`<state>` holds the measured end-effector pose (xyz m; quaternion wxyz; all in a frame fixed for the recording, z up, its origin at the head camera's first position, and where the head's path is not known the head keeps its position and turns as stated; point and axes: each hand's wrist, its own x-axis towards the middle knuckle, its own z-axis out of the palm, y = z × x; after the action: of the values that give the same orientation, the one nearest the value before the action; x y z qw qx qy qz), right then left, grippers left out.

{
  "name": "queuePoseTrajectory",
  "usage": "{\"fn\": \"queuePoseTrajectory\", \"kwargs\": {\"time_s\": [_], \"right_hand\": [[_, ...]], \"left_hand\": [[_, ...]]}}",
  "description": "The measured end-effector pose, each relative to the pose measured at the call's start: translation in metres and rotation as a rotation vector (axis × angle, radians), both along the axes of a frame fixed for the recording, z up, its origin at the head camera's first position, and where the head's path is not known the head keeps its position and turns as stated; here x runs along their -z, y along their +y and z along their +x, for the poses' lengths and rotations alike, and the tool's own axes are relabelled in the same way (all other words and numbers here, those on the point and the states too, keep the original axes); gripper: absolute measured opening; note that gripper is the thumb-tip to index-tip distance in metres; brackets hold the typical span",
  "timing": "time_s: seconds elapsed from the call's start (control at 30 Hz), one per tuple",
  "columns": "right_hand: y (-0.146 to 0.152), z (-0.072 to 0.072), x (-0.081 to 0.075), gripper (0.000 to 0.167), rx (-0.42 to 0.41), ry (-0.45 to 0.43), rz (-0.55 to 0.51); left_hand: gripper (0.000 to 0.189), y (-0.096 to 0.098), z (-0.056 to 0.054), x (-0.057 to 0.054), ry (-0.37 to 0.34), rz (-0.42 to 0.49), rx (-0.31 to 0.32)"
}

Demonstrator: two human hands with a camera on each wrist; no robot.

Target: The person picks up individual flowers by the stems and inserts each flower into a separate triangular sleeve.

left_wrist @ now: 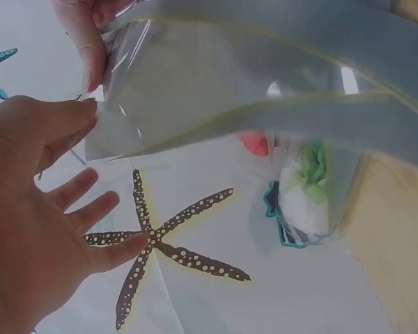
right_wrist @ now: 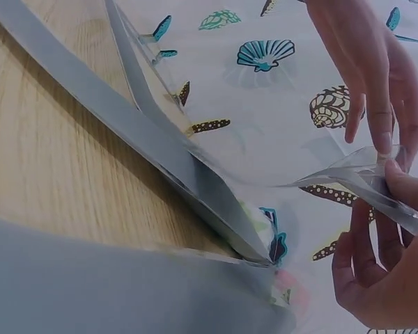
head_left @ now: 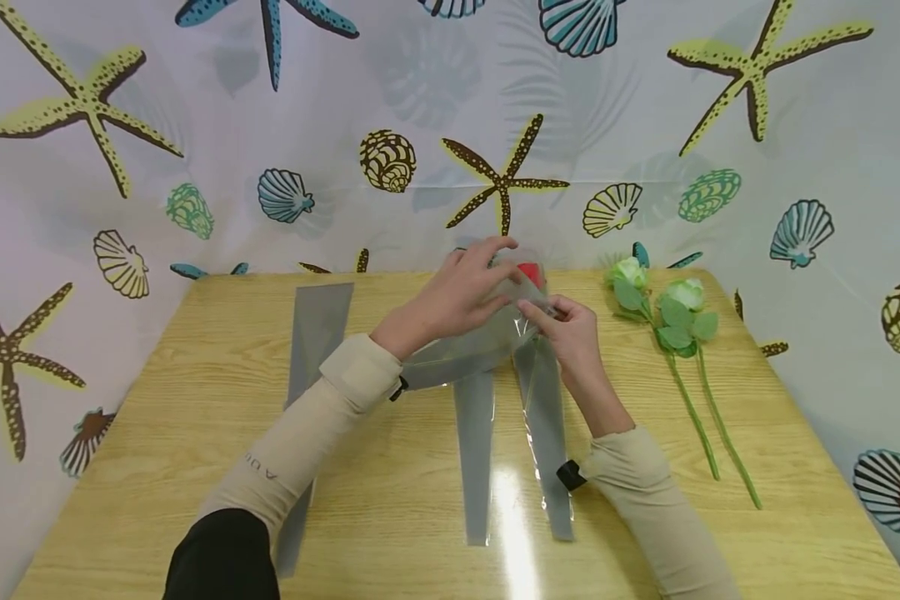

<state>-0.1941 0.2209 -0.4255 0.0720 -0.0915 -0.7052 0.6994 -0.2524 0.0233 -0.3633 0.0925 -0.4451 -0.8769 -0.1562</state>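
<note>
Plastic wrapper [head_left: 321,325], long and grey, lies flat at the left of the wooden table [head_left: 405,467], partly under the outstretched forearm; it seems laid aside there to leave the middle for handling. Next, the left hand [head_left: 461,292] reaches in over the far side, thumb and forefinger meeting at a corner of clear film while the other fingers spread loosely apart, perhaps so as not to crumple it. The film [head_left: 480,346] is lifted between the two hands, above the table's far half, its body bowing down to the left. Two narrow grey strips [head_left: 474,458] [head_left: 547,442] run toward the person below it, with a red flower [head_left: 528,273] and a white bloom [left_wrist: 303,198] at the far end of the bundle. The right hand [head_left: 570,333] pinches the film between thumb and fingers, close beside the left fingertips; two pinches so near each other probably give control over a limp edge. Farther right, two pale greenish-white roses [head_left: 630,272] [head_left: 685,293] rest with their stems pointing toward the person, apart from the wrapping and likely kept out of its way.

The film looks thin, glossy and see-through, with a smoky grey border (yellowish along its rim) and bright reflections, its gathered corner creased and twisted.
</note>
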Motion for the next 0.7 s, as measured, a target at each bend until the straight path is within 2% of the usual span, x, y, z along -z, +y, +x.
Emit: {"fn": "queuePoseTrajectory", "kwargs": {"time_s": [0.1,0.23,0.33,0.4,0.53,0.7], "right_hand": [[0.001,0.003,-0.006,0.014,-0.008,0.05,0.067],[0.0,0.015,-0.027,0.036,-0.011,0.219,0.157],[-0.005,0.025,-0.042,0.039,-0.048,0.297,0.197],[-0.008,0.029,-0.046,0.04,-0.095,0.285,0.219],[-0.007,0.031,-0.047,0.048,-0.169,0.178,0.29],[0.002,0.029,-0.047,0.058,-0.239,0.053,0.304]], "left_hand": [[0.011,0.004,-0.002,-0.006,-0.062,-0.033,0.014],[0.015,0.007,-0.002,-0.011,-0.132,-0.059,0.01],[0.016,0.009,-0.001,-0.013,-0.158,-0.073,0.005],[0.016,0.011,0.0,-0.013,-0.164,-0.081,0.008],[0.017,0.015,0.002,-0.013,-0.17,-0.103,0.024],[0.016,0.017,0.005,-0.016,-0.185,-0.171,0.042]]}}
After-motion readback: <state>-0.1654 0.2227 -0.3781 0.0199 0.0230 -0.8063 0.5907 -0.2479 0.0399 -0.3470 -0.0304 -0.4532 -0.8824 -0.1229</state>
